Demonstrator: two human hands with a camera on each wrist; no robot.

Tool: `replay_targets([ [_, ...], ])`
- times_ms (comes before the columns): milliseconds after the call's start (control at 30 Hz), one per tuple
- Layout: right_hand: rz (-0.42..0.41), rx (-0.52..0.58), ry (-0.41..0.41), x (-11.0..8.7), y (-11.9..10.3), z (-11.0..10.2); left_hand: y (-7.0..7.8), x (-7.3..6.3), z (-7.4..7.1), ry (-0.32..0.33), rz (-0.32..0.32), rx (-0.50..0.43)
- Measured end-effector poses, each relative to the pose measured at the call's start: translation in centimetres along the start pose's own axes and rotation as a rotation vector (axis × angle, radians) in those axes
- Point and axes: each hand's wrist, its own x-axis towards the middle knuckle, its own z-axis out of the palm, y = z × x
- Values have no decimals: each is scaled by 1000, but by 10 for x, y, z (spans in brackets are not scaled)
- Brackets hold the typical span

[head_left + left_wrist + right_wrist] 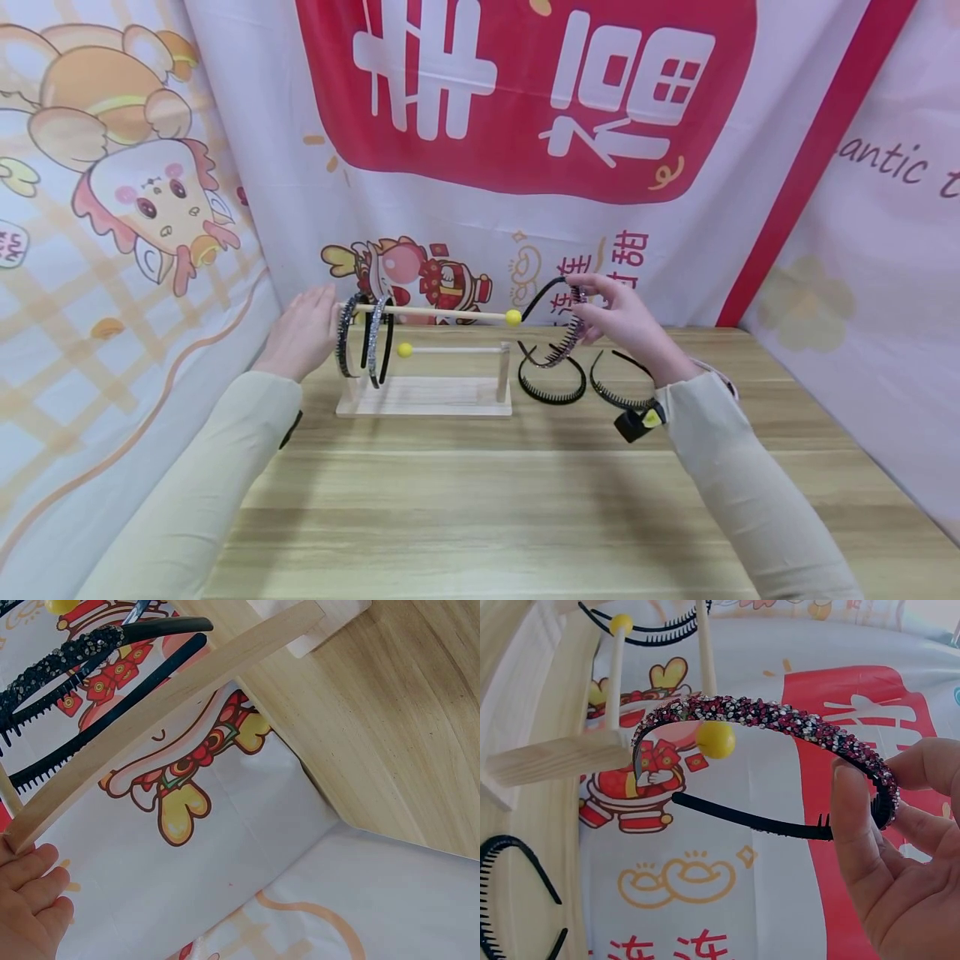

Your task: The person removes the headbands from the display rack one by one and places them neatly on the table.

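Note:
My right hand (618, 317) pinches a headband (780, 720) covered in pink, red and silver stones, with black comb teeth inside. Its open end faces the yellow ball tip (513, 317) of the stand's upper rod, and in the right wrist view the ball shows just behind the band. My left hand (303, 329) touches the top of the tall wooden post (150, 712) with its fingers extended. Beside that hand, a dark sparkly headband (343, 337) and a silver sparkly headband (375, 346) hang on the upper rod (442, 312).
Two black toothed headbands (552, 398) (622, 400) lie on the wooden table (465, 517) right of the stand's base (427, 407). A shorter lower rod (457, 350) has its own yellow ball. Printed cloth (270, 208) hangs behind and at both sides.

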Motion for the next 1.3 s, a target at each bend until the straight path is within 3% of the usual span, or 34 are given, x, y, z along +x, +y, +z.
replay_targets([
  [600, 84, -19, -21, -31, 40, 5, 1, 0, 0, -36, -1, -2],
  [833, 98, -28, -18, -43, 58, 8, 0, 0, 1, -1, 3, 2],
  [1300, 71, 15, -125, -63, 91, 17, -1, 2, 3, -3, -2, 4],
])
